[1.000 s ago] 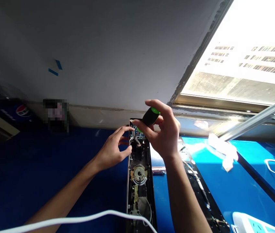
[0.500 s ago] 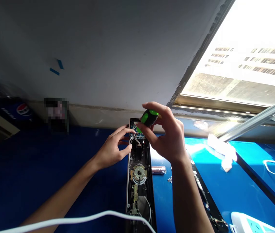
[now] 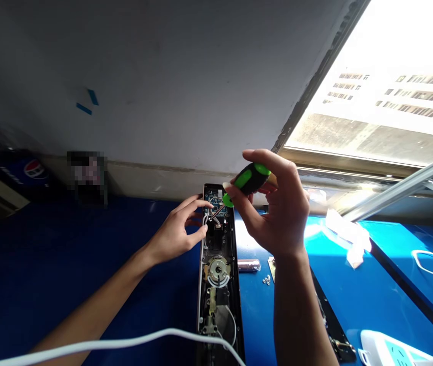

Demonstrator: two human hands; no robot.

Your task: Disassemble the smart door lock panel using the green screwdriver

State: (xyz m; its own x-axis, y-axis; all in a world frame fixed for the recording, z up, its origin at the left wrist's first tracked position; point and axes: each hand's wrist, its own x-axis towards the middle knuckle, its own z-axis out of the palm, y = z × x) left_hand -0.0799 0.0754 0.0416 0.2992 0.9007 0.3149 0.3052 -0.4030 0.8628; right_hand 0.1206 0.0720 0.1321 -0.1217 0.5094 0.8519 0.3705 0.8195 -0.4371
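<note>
A long, narrow black housing, which looks like an opened electronic door lock panel (image 3: pixel 216 245), lies with its inside upward. At its far end are a blue circuit board (image 3: pixel 213 197) and thin white wires (image 3: pixel 205 219); nearer sits a round metal disc (image 3: pixel 218 269). My left hand (image 3: pixel 180 229) rests at the housing's left edge by the wires, thumb and fingers apart. My right hand (image 3: pixel 273 198) grips a green and black screwdriver (image 3: pixel 252 178), tilted down to the left. Its shaft reaches in near the wires; what the tip touches is too small to tell.
Right of the housing lie a shiny cylinder (image 3: pixel 249 265), several small screws (image 3: pixel 266 280) and a black plate (image 3: pixel 333 320), partly behind my right arm. A white cable (image 3: pixel 124 345) crosses the foreground. A power strip (image 3: pixel 387 351) and a metal bar (image 3: pixel 403 183) are at right.
My right hand has moved right with the screwdriver, whose handle now leans further over. More of the circuit board shows. My left hand has stayed at the housing's edge.
</note>
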